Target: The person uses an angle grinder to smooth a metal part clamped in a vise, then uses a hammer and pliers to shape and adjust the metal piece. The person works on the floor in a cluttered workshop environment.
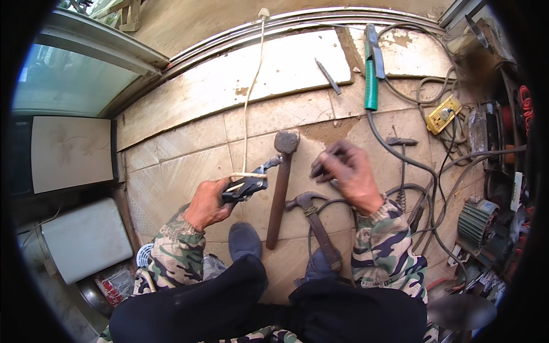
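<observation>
My left hand (209,203) grips a black hand tool (249,186) with a narrow metal end that points right. A thin cream cord (247,126) runs from a plug (263,14) at the far edge down to this tool and crosses over it. My right hand (350,174) is raised to the right of it, with darkened fingers curled together; whatever they may pinch is hidden. Between my hands lies a sledgehammer (278,206) with a wooden handle, its head away from me. Closer to my right foot is a claw hammer (323,239).
A green-handled welding electrode holder (370,86) lies at far right, trailing a thick cable. Beyond the hammers, a dark rod (327,76) rests on a pale slab (200,86). A chipping hammer (402,141), yellow socket box (443,114) and green motor (478,223) are among tangled cables.
</observation>
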Available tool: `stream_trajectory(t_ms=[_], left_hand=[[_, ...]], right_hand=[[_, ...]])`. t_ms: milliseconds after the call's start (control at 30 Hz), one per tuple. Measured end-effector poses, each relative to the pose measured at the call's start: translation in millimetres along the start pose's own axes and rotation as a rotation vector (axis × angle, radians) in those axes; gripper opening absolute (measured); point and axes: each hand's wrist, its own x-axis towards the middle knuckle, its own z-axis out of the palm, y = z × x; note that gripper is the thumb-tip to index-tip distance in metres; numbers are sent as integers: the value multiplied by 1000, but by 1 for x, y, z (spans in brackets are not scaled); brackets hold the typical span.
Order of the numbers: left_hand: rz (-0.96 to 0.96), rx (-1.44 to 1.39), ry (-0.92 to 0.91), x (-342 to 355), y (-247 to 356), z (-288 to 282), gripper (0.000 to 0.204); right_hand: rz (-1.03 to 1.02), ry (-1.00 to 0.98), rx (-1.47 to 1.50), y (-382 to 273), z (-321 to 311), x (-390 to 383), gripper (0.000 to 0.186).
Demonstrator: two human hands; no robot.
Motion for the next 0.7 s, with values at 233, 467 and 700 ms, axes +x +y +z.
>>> stream_trajectory(t_ms=[233, 467, 700], left_hand=[[15, 4, -8, 6, -4, 1, 16], [10, -46, -12, -2, -1, -6, 22], [20, -40, -15, -9, -2, -5, 20]], right_hand=[[-47, -284, -1103, 64, 11, 5, 25], [112, -219, -424, 7, 11, 13, 23], [-450, -108, -713, -45, 9, -1, 17]])
